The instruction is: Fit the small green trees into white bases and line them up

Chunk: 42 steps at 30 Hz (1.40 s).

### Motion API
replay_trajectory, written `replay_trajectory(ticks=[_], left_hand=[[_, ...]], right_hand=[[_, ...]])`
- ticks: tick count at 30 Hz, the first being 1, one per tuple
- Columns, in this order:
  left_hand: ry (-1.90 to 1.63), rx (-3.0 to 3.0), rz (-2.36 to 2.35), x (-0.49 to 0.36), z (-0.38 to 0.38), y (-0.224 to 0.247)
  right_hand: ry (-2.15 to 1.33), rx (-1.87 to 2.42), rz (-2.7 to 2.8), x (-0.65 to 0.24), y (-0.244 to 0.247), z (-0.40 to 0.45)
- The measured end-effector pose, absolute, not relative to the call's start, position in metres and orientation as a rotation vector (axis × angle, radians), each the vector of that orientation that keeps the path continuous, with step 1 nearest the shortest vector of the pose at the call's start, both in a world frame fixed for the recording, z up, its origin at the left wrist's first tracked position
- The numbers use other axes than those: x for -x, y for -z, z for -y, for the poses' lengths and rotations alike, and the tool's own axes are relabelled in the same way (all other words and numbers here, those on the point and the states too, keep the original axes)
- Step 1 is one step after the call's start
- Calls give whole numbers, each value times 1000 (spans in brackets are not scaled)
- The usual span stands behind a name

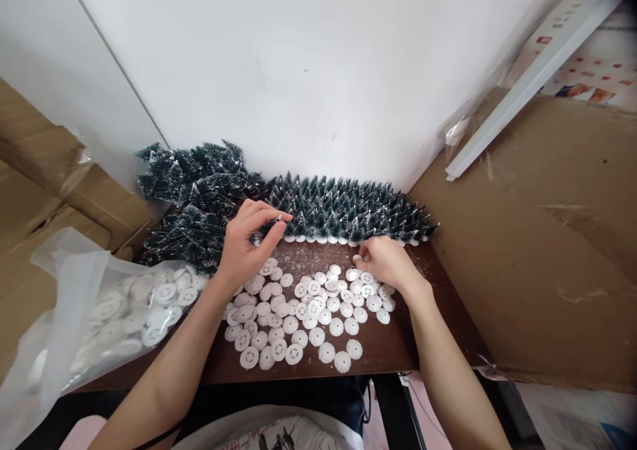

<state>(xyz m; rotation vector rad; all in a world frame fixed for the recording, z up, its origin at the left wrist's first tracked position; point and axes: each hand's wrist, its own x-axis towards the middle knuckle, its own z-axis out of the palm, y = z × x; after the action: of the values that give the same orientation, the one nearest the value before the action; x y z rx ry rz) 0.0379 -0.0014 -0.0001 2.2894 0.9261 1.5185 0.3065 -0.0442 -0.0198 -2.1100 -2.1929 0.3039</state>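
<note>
My left hand (251, 237) is closed in a pinch beside the rows of trees, on what looks like a miniature Christmas tree (277, 220); the fingers hide most of it. At the near edge of the standing rows, my right hand (385, 259) pinches a white plastic disc (357, 259). Many white round discs (316, 304), some with a small central hole and others with slots showing, lie loose on the dark brown table (383, 360). Behind the hands, frosted green miniature trees (348, 204) stand upright on white bases in tight rows.
A heap of loose miniature trees (194, 198) lies at the back left. An open plastic bag (119, 310) of white discs rests at the left. Cardboard boxes (537, 251) flank the right side, and a white wall (298, 72) closes the back.
</note>
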Motion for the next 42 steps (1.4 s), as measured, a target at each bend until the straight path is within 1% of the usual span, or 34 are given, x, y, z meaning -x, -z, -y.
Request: replay_trajectory(ticks=[24, 34, 42], left_hand=[[-1510, -2282, -933, -39, 1, 1], [-1506, -2280, -939, -38, 1, 0], [-1477, -2268, -984, -39, 1, 0]], right_hand=[[-475, 1948, 2138, -311, 18, 44], [-527, 1933, 2141, -314, 19, 43], [-535, 1834, 2187, -317, 16, 45]])
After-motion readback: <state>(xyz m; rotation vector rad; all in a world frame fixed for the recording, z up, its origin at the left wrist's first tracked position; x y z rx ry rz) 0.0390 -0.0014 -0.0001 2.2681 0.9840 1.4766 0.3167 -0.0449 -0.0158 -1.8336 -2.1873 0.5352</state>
